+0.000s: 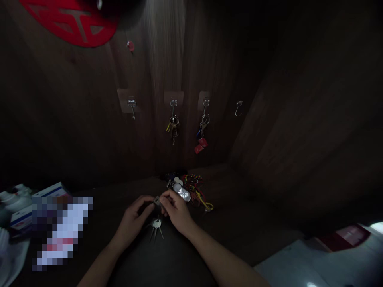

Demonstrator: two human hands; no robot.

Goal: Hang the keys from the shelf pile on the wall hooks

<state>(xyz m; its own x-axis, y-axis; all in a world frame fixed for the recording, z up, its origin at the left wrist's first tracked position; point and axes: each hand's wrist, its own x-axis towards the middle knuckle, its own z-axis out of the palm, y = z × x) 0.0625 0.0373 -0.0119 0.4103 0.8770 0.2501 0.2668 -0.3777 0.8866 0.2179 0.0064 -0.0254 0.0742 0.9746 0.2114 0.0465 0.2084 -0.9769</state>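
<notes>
My left hand [138, 215] and my right hand [176, 210] meet over the dark wooden surface. Between their fingertips they pinch a small grey rectangular piece [157, 201], whose exact kind I cannot make out. A bunch of silver keys [156, 225] hangs just below it, fanned out; the join between them is partly hidden by my fingers. Right behind my right hand lies a pile of red and yellow cords [199, 193] with a shiny silver-white piece [182, 192] at its near side.
Metal hooks line the wooden back wall: a left hook [132, 104] and a far-right hook [238, 108] are bare. Between them hang a brass-and-yellow key bunch [173, 126] and keys with red tags [201, 145]. Boxes [25, 215] and a white bottle [13, 199] stand left.
</notes>
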